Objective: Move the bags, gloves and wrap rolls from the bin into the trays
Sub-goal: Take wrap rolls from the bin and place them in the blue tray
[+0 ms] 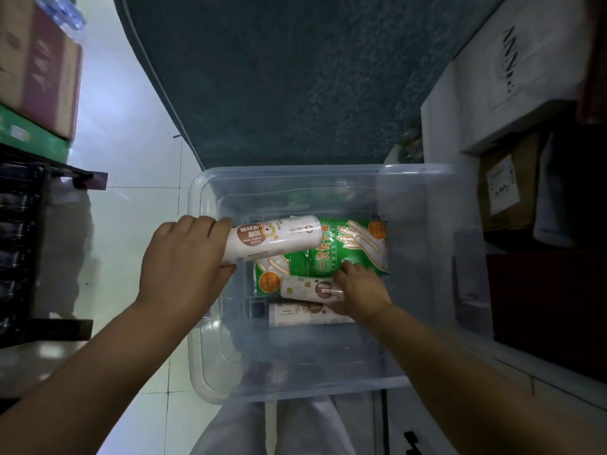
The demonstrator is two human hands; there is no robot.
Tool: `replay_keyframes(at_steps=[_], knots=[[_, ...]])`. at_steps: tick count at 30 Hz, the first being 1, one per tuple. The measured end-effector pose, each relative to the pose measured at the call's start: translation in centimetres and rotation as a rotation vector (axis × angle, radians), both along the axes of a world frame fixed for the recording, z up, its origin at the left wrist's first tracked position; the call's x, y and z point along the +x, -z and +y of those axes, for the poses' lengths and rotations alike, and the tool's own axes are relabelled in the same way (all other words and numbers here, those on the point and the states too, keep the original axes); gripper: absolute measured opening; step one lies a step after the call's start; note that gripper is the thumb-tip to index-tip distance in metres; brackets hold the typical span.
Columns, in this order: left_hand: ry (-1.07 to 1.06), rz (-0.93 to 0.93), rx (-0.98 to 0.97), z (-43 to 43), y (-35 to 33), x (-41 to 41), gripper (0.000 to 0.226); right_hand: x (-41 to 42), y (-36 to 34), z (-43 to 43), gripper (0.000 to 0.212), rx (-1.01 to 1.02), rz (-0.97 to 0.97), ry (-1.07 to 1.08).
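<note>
The wrap roll (pixel 272 239) was in my left hand (pixel 184 257), fingers wrapped round its left end, and it sat higher than the rest, over the far-left part of the clear bin (pixel 203 205). My right hand (pixel 358 287) was down inside the bin, fingers curled over the right end of a second wrap roll (pixel 305 287), their tips touching the edge of a green glove packet (pixel 351 247). Another glove packet (pixel 271 277) lay just left of that one, partly under both rolls, and a third wrap roll (pixel 302 315) lay nearer to me, touching the second. I could make out no bags. So I judged I was in the middle of emptying the bin, with the rolls going first and the gloves still to come. The next move, as I saw it, called for bringing both rolls up over the rim without dragging the slippery packets along. I would then have to find the trays, which I could not make out. Beyond the bin lay a blue-green mat (pixel 295 77), with stacked boxes (pixel 512 93) to the right.
</note>
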State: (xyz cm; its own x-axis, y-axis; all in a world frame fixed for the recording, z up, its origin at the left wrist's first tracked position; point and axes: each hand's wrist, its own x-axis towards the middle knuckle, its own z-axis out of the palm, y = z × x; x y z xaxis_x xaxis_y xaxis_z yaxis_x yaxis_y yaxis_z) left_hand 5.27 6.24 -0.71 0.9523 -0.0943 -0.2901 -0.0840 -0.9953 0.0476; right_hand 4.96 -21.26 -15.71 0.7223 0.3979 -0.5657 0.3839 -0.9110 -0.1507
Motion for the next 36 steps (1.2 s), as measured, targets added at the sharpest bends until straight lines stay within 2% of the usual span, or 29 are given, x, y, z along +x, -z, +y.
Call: replay_keyframes(at_steps=[4, 11, 18, 26, 32, 36], knots=[[0.013, -0.021, -0.022, 0.2, -2.5, -0.8, 0.062, -1.0, -5.7, -1.1, 0.048, 0.037, -0.062, 0.196], [-0.003, -0.063, -0.178, -0.4, -8.9, -2.3, 0.058, -4.9, -18.1, -3.0, 0.05, 0.166, -0.363, 0.515], [0.159, -0.175, -0.399, -7.9, -17.5, -2.0, 0.055, -13.1, -30.5, -6.0, 0.049, 0.09, -0.616, 0.72], [0.488, -0.206, -0.61, -21.3, -23.8, -6.9, 0.05, -27.9, -40.5, -13.2, 0.045, -0.069, -0.803, 1.024], [0.759, -0.199, -0.673, -30.9, -26.3, -14.5, 0.047, -42.2, -43.2, -18.7, 0.051, -0.228, -0.911, 1.281], [0.847, -0.201, -0.658, -36.1, -27.4, -20.1, 0.046, -51.6, -43.4, -23.1, 0.053, -0.256, -0.879, 1.416]])
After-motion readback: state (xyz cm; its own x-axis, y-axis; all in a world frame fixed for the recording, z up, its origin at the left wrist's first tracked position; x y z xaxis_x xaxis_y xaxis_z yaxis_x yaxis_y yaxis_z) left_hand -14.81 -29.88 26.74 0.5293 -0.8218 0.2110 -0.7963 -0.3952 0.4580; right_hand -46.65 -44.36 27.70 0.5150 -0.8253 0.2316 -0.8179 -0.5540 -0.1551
